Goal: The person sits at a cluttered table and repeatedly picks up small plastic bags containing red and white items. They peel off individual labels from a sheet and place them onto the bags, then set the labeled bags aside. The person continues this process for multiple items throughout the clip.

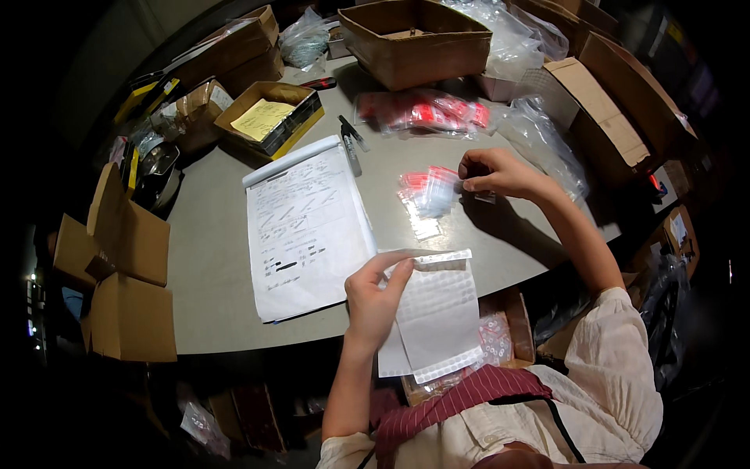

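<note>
My left hand (376,295) pinches the top of white sheets of small round stickers (441,328), which hang over the table's front edge. My right hand (500,173) is curled, thumb and fingertips pressed together at the right edge of a fanned pile of small clear zip bags (431,191) with red strips. Whatever lies between those fingertips is too small to make out. Left of the bags lies a pad of handwritten paper (308,234), with two dark markers (353,139) beside its upper right corner.
A larger pack of red-striped bags (422,111) lies farther back, below a big cardboard box (414,51). A small box with yellow notes (266,117) stands at the back left. An open carton (129,297) is at the left edge, and clear plastic (543,141) lies at the right.
</note>
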Action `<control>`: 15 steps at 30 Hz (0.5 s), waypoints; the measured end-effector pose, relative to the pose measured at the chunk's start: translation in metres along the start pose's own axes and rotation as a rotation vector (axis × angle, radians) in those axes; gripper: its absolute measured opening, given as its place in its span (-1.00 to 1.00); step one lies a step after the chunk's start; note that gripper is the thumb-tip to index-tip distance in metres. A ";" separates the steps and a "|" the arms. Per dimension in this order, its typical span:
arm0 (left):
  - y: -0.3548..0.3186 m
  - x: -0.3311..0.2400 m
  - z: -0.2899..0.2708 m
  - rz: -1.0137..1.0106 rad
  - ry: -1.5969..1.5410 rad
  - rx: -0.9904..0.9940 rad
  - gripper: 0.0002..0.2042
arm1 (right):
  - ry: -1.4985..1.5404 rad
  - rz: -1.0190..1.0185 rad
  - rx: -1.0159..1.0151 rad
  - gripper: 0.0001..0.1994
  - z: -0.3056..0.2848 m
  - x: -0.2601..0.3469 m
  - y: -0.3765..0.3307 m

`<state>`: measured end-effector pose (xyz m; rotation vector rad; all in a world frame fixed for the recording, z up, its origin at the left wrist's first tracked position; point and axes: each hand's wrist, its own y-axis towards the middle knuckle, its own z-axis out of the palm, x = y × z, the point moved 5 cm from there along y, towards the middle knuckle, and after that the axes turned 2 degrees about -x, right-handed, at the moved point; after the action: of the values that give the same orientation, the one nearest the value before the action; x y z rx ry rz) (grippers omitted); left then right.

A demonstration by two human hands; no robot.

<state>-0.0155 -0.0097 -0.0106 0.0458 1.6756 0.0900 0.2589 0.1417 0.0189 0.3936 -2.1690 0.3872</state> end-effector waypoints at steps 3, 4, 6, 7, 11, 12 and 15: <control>0.000 0.002 -0.001 -0.010 0.016 0.010 -0.79 | 0.184 0.018 0.039 -0.73 0.009 -0.010 0.014; 0.000 0.001 -0.002 -0.011 0.024 0.013 -0.79 | 0.201 0.009 0.038 -0.74 0.011 -0.012 0.018; 0.000 -0.001 -0.002 -0.037 0.026 0.024 -0.78 | -0.047 -0.141 -0.065 -0.73 0.012 -0.011 0.020; 0.000 -0.003 -0.001 -0.061 0.019 0.033 -0.78 | -0.170 -0.214 -0.117 -0.72 0.013 -0.008 0.018; 0.001 -0.010 -0.001 0.023 0.062 0.045 -0.77 | -0.528 -0.096 -0.232 -0.71 -0.001 -0.013 0.005; 0.001 -0.010 -0.001 0.021 0.059 0.049 -0.77 | -0.582 -0.009 -0.196 -0.71 -0.011 -0.006 -0.001; 0.001 -0.011 0.001 0.016 0.052 0.065 -0.77 | -0.671 -0.043 -0.181 -0.73 -0.020 -0.005 -0.015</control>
<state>-0.0131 -0.0093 0.0001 0.1064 1.7296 0.0493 0.2825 0.1374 0.0282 0.5177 -2.8110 0.0227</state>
